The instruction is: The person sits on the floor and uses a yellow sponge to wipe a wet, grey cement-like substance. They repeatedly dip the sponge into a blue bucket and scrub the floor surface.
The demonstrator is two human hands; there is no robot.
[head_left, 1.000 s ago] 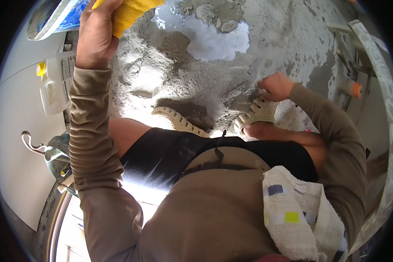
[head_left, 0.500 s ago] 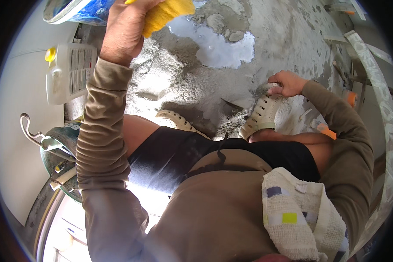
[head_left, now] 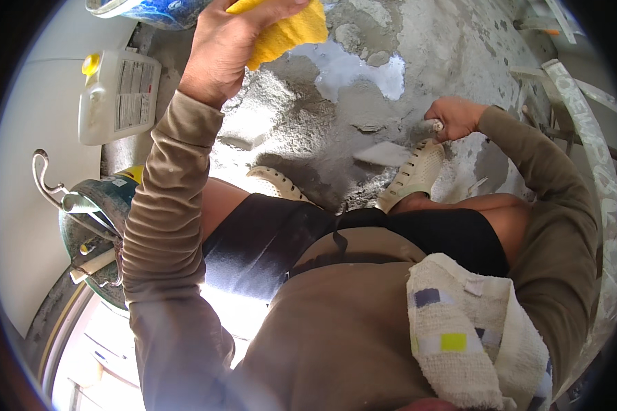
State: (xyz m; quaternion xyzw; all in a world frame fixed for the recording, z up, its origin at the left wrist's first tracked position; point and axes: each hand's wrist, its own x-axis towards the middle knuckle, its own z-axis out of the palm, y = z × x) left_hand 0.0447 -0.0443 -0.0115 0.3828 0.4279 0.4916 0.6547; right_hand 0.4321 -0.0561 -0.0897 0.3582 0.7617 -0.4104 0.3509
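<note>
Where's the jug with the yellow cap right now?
In the head view, the jug is at the upper left, left of the person's left hand and above the green bucket in the picture.

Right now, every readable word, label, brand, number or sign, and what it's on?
Pale strip, right: large lettering, partly legible; not copied out.
Jug label: fine print, too small.
Blue bucket: markings blurred, cut off.
Green bucket: small sticker, unreadable.
</note>
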